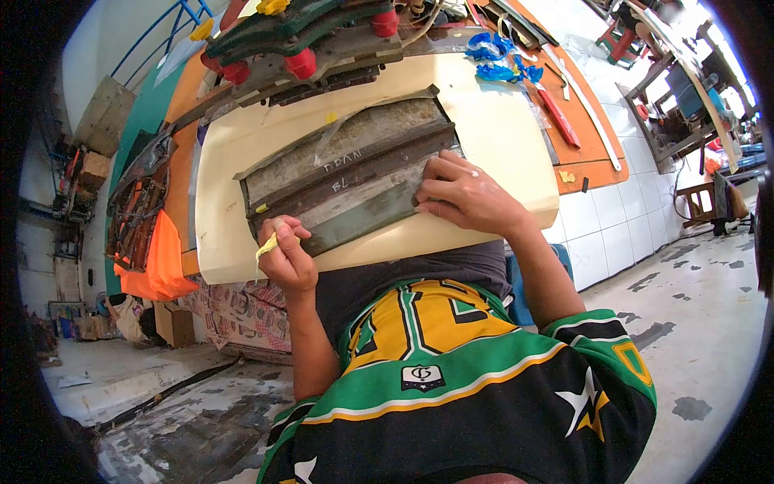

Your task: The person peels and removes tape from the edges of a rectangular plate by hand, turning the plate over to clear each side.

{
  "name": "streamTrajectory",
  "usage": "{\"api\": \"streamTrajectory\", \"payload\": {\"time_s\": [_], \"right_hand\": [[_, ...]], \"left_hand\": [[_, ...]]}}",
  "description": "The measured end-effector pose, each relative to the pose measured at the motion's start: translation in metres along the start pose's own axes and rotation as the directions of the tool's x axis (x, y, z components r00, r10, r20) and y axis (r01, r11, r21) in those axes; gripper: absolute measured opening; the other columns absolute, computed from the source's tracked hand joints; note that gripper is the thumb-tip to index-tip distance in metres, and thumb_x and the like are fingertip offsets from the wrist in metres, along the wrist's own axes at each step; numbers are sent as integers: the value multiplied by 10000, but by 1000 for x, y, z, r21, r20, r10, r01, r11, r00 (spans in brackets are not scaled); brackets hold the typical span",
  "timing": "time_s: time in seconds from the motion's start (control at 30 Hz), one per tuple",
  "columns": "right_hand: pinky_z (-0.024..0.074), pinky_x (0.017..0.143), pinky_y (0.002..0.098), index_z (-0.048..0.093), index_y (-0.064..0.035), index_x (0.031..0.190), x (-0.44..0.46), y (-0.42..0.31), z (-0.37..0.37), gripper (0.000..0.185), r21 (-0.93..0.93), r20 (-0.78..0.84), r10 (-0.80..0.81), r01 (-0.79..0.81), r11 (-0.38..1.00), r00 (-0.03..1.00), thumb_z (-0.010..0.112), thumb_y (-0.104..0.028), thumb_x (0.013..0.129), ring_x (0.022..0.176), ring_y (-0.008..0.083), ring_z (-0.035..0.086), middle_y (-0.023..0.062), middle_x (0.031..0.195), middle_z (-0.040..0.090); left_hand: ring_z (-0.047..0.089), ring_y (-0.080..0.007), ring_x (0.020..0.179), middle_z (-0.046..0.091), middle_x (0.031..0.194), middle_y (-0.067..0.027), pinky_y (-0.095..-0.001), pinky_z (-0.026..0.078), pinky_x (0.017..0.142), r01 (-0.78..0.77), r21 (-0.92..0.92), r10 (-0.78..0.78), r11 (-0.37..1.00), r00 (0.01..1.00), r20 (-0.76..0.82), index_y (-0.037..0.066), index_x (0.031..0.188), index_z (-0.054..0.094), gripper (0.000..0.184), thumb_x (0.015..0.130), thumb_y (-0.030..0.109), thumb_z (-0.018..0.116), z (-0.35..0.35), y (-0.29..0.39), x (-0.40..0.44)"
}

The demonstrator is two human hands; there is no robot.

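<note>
A worn, grey-brown rectangular panel [371,198] lies at a slant in front of me, with a raised dark bar along its length and pale hand-written letters. My left hand [284,254] is at its near left corner, fingers closed on a thin yellow scrap [266,245] that looks like cloth or soft sheet. At the panel's right end rests my right hand [461,194]. Its fingers are curled together against the panel's surface, and their tips hide whatever may be between them.
Beneath the panel is a cream-coloured board [508,153] on an orange table. A dark green clamp-like frame with red feet [314,40] stands behind. Blue crumpled wrappers [500,58] and a red-handled tool [556,115] lie at right. Dark scraps [145,202] and an orange bag [161,258] are at left.
</note>
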State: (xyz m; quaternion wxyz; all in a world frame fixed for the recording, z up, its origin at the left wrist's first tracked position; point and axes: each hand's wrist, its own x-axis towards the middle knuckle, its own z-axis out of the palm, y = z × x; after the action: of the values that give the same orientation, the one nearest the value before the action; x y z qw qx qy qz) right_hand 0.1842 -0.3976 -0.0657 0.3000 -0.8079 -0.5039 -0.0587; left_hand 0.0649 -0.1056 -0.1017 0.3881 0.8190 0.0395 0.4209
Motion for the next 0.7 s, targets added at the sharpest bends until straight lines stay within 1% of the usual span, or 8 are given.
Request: {"api": "streamTrajectory", "payload": {"time_s": [0.07, 0.2, 0.27, 0.3, 0.37, 0.47, 0.57, 0.7], "right_hand": [[504, 867, 434, 644, -72, 927, 1, -2, -1, 141, -24, -4, -15, 15, 1000, 1000, 703, -200, 928, 980, 309, 574, 102, 970, 557], [499, 873, 442, 634, -63, 928, -3, -2, -6, 153, -36, 10, -62, 63, 997, 998, 705, -198, 927, 977, 316, 572, 105, 963, 555], [496, 894, 447, 653, -62, 930, -5, 1, -7, 141, 100, 0, 58, -58, 993, 998, 711, -190, 924, 995, 318, 575, 104, 972, 564], [496, 894, 447, 653, -62, 930, -6, 3, -5, 141, 97, -1, 59, -59, 994, 998, 711, -190, 924, 995, 318, 575, 104, 972, 564], [493, 885, 418, 684, -69, 939, -5, 5, -1, 138, 136, -77, 69, -58, 989, 995, 752, -183, 898, 1007, 291, 572, 85, 979, 588], [504, 908, 424, 690, -93, 1000, -5, 8, -3, 120, 104, -18, 32, -30, 994, 999, 717, -178, 921, 1034, 301, 584, 85, 1002, 584], [508, 891, 416, 677, -106, 1009, -6, 11, -1, 127, 97, -16, 4, -2, 995, 1000, 717, -187, 918, 1025, 294, 583, 79, 1003, 583], [500, 892, 404, 681, -104, 951, -4, 4, 0, 97, 73, -15, 45, -43, 996, 999, 736, -162, 895, 1021, 276, 583, 53, 1010, 595]], "left_hand": [[593, -235, 626, 606, 733, -102, -362, 449, 589, 6, 31, -6, 1000, 1000, 16, -16, 836, 598, 364, 1086, 178, 418, -1, 2, 0], [592, -235, 624, 603, 730, -103, -359, 448, 590, 3, 23, -3, 1000, 1000, 8, -14, 839, 598, 362, 1087, 180, 419, -2, -2, -2], [592, -236, 625, 604, 735, -105, -361, 448, 592, 23, 53, -25, 998, 999, 22, -13, 840, 597, 363, 1088, 182, 418, -2, 0, -2], [592, -236, 625, 604, 735, -105, -361, 448, 592, 23, 50, -24, 998, 999, 22, -13, 840, 597, 363, 1088, 182, 418, -1, 1, -2], [593, -234, 631, 604, 739, -102, -367, 448, 599, 54, 14, -54, 998, 999, 8, -12, 840, 596, 358, 1086, 180, 420, 0, 2, -1], [594, -234, 633, 599, 739, -100, -372, 445, 597, 37, 7, -37, 999, 999, 7, -10, 835, 592, 352, 1084, 176, 426, 0, -2, -2], [593, -243, 633, 590, 732, -100, -377, 441, 593, 11, 27, -12, 1000, 1000, 20, -8, 826, 585, 350, 1083, 172, 431, -1, -1, -1], [593, -254, 635, 586, 729, -100, -385, 436, 589, -13, 36, 12, 999, 1000, 22, -4, 812, 579, 356, 1084, 173, 431, -1, 1, 0]]}}
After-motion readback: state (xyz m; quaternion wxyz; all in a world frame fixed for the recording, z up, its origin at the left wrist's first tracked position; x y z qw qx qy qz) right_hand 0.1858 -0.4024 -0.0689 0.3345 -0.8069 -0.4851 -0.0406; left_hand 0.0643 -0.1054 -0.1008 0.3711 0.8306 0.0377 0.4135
